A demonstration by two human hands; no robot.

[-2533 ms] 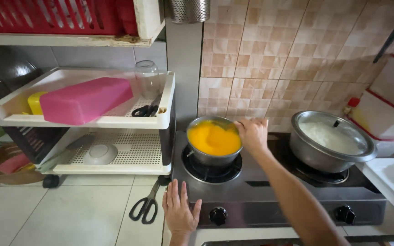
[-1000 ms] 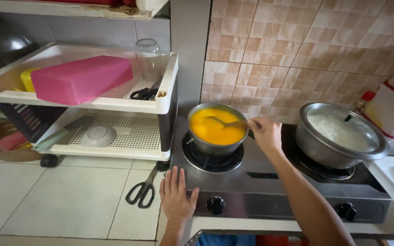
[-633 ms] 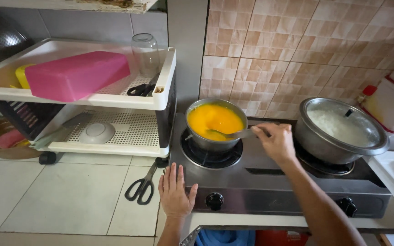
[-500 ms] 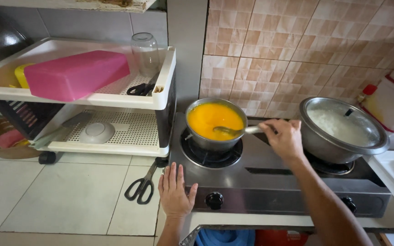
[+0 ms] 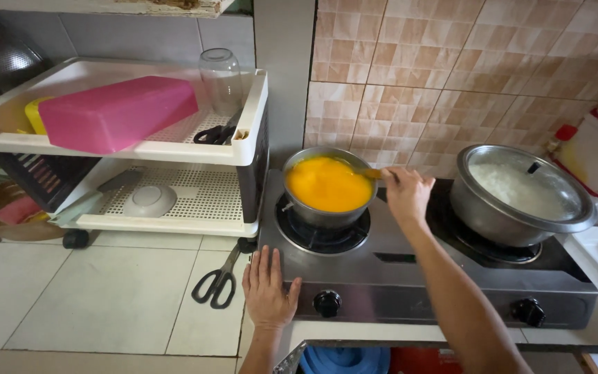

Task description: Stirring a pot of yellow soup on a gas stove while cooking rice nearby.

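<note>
Left hand [image 5: 268, 291] lies flat, fingers spread, palm down on the near left corner of the stove [image 5: 410, 273], holding nothing. Two black knobs [image 5: 327, 303] on the stove front. One pair of black scissors [image 5: 217, 280] on the tiled counter just left of that hand; a second pair [image 5: 212, 134] lies on the upper rack shelf.

Right hand [image 5: 405, 196] is closed around the handle of a spoon [image 5: 372, 172], beside the small pot [image 5: 328, 188] of orange liquid on the left burner. Spoon's long axis runs roughly left to right, bowl end pointing left into the liquid at the pot's far right rim. Half a second earlier the spoon sat lower, nearer the pot's front; the hand has moved back and left.

Two pots: the second, larger pot [image 5: 520, 197], glass-lidded, holds white rice on the right burner.
</note>
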